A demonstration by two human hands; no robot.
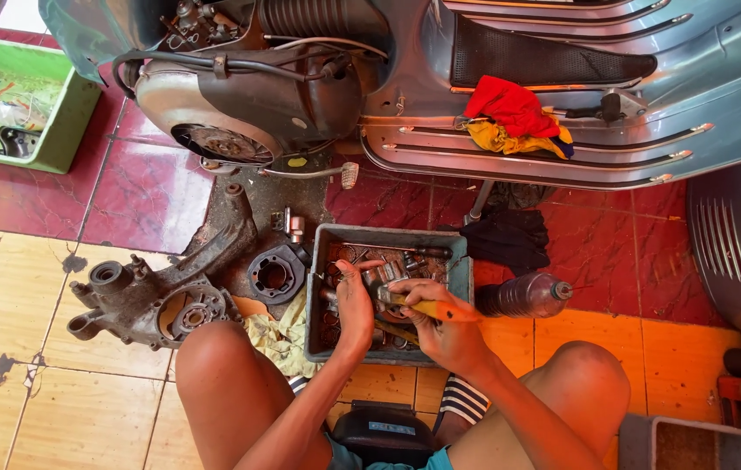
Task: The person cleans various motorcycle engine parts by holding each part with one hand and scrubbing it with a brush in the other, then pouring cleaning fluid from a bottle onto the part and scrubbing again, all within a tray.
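Note:
I squat over a grey plastic tray (pixel 319 261) holding several greasy metal parts and tools. My left hand (pixel 355 300) rests inside the tray, fingers closed on a small metal engine part (pixel 376 277). My right hand (pixel 440 322) grips a yellow-handled screwdriver (pixel 431 308), its tip pointing left against that part. Both hands sit close together over the tray's middle.
A blue-grey scooter (pixel 562 104) with its engine exposed (pixel 240 96) stands ahead. An engine casing (pixel 140 305), a round cylinder part (pixel 274 274), a rag (pixel 279 335), a plastic bottle (pixel 523 296), a green tub (pixel 66 113) and red-yellow cloths (pixel 514 117) lie around on the tiled floor.

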